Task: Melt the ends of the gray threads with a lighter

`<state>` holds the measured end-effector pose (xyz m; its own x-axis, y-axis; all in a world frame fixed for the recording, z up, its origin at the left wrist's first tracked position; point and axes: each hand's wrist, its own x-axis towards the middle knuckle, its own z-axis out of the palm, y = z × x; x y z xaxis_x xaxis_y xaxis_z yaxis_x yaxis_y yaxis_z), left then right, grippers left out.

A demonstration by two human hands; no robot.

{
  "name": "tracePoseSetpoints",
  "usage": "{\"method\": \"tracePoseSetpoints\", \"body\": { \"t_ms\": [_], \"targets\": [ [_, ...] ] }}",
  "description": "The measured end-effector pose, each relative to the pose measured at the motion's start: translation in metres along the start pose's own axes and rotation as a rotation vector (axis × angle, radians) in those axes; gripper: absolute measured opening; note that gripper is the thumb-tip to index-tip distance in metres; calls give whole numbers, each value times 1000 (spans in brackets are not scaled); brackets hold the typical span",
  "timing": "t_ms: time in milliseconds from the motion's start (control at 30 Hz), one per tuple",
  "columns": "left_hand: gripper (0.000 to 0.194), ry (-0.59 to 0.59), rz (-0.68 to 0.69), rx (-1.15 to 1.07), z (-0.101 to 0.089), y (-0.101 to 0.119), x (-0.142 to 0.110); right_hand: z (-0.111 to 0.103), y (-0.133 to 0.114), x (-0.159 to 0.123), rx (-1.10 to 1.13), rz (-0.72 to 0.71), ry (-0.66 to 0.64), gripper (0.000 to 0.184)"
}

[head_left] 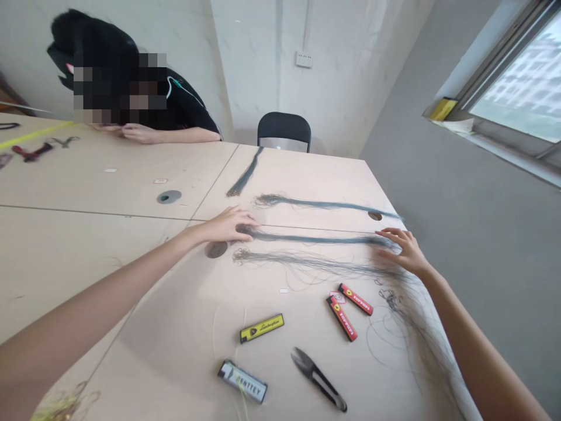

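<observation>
Roughly level across mid-frame, the grey-green thread bundle (315, 238) lies between my hands: left hand (228, 225) curled at one end, pinch unclear, right hand (405, 251) spread at the other

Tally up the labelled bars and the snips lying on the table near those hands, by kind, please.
Red Ferrari bars: 2
Yellow Lamborghini bar: 1
Silver Bentley bar: 1
Black thread snips: 1
Total: 5
</observation>
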<state>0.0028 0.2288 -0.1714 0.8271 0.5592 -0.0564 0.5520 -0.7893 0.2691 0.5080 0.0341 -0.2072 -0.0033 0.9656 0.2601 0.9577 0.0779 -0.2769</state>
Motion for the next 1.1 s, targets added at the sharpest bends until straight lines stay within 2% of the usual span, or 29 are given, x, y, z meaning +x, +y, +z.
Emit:
{"method": "tracePoseSetpoints", "body": {
  "t_ms": [67,167,333,500,600,767,900,1100],
  "targets": [
    [41,10,11,0,0,0,1,0,-2,3,-1,-16,-52,47],
    [36,10,25,-2,2,1,3,1,-6,6,-15,-33,-83,39],
    [33,32,42,12,4,7,1,1,-10,4,-10,-38,-34,27],
    [34,51,66,42,0,12,-2,-3,-3,0,75,-59,-63,33],
    [32,63,69,70,-3,14,-3,-2,3,-2,22,-25,-30,35],
    [30,90,55,129,-3,16,-5,-1,10,-3,-61,-26,14,27],
    [28,129,28,184,-1,16,-5,2,11,-1,-18,-21,94,38],
    [30,217,-35,270,3,14,-2,6,8,5,-34,-11,139,47]
  ]
}}
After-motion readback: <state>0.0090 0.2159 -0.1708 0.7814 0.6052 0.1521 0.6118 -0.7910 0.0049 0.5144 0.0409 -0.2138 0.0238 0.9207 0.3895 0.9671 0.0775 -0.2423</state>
